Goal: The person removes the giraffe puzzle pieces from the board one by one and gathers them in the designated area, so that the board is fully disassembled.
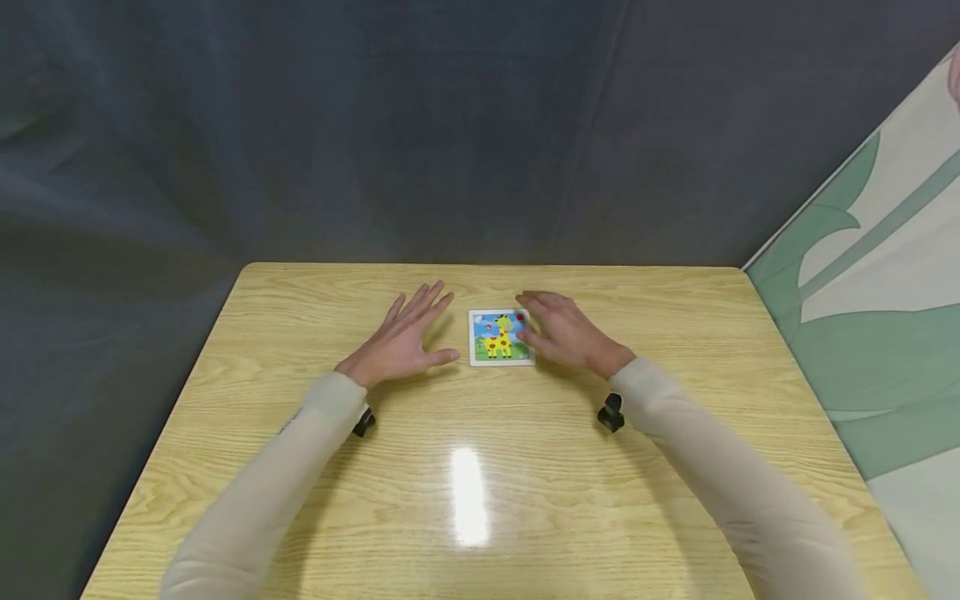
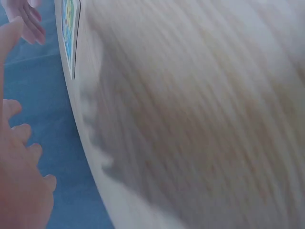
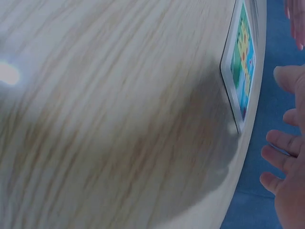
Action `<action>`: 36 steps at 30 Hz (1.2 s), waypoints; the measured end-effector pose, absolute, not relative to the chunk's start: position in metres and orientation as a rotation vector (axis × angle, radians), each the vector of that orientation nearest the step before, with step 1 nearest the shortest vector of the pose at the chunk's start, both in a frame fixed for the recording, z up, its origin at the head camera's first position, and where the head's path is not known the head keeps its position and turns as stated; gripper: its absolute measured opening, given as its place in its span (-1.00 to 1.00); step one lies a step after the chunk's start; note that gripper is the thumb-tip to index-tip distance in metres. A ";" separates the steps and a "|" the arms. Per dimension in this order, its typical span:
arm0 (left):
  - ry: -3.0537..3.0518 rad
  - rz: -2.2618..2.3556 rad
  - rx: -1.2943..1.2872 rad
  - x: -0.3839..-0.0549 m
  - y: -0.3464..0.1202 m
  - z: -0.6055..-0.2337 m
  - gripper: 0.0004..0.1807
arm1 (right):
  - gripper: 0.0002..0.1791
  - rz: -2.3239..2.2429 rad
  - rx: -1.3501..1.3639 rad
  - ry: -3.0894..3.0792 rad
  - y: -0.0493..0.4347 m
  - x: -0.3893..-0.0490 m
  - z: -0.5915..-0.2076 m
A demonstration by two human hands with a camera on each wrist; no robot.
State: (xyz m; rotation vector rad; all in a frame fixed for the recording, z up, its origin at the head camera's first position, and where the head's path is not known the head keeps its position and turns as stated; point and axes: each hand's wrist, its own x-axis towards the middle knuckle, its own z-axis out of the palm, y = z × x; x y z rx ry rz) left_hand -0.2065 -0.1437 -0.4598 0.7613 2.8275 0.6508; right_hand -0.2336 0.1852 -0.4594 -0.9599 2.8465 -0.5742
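A flat white-bordered giraffe picture board (image 1: 498,337) lies on the wooden table, a yellow giraffe with red spots against blue and green. Left of it, my left hand (image 1: 408,336) hovers with fingers spread, holding nothing. My right hand (image 1: 564,332) is above the board's right edge, its thumb and fingers covering part of that side in the head view. It grips nothing. In the left wrist view the board (image 2: 70,36) shows at the top, beyond the left thumb. The right wrist view shows the board (image 3: 243,67) flat, with the right hand (image 3: 288,148) raised off the table.
The light wooden table (image 1: 375,500) has a bright light reflection near its front. A dark cloth (image 1: 480,133) hangs behind the table and down its left side. Along the right stands a white panel with green leaf shapes (image 1: 885,350). Small black devices sit under both wrists.
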 end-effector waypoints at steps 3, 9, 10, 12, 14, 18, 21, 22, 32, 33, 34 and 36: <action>2.831 0.655 0.753 -0.207 -0.139 -0.464 0.13 | -0.29 -0.599 -0.971 2.851 0.179 -0.234 -0.462; 2.817 0.662 0.741 -0.208 -0.131 -0.471 0.11 | -0.40 -0.638 -0.991 2.876 0.167 -0.236 -0.466; 2.811 0.666 0.741 -0.208 -0.129 -0.471 0.11 | -0.42 -0.645 -0.988 2.880 0.165 -0.236 -0.467; 2.799 0.674 0.749 -0.208 -0.126 -0.471 0.11 | -0.46 -0.649 -0.986 2.889 0.161 -0.237 -0.467; 2.788 0.675 0.754 -0.208 -0.123 -0.471 0.12 | -0.49 -0.649 -0.988 2.895 0.157 -0.238 -0.468; 2.780 0.653 0.767 -0.209 -0.118 -0.473 0.16 | -0.53 -0.654 -1.003 2.906 0.150 -0.239 -0.471; 2.780 0.628 0.770 -0.210 -0.115 -0.475 0.16 | -0.57 -0.660 -1.016 2.919 0.146 -0.240 -0.472; 2.778 0.621 0.768 -0.211 -0.114 -0.476 0.17 | -0.58 -0.659 -1.021 2.921 0.145 -0.240 -0.472; 2.782 0.526 0.771 -0.213 -0.107 -0.477 0.12 | -0.63 -0.639 -1.004 2.870 0.133 -0.243 -0.470; 2.783 0.515 0.778 -0.213 -0.107 -0.477 0.11 | -0.63 -0.627 -0.999 2.863 0.133 -0.243 -0.470; 2.782 0.504 0.784 -0.213 -0.107 -0.477 0.10 | -0.63 -0.617 -0.995 2.854 0.132 -0.243 -0.470; 2.777 0.477 0.788 -0.213 -0.106 -0.477 0.08 | -0.63 -0.588 -0.989 2.844 0.131 -0.244 -0.472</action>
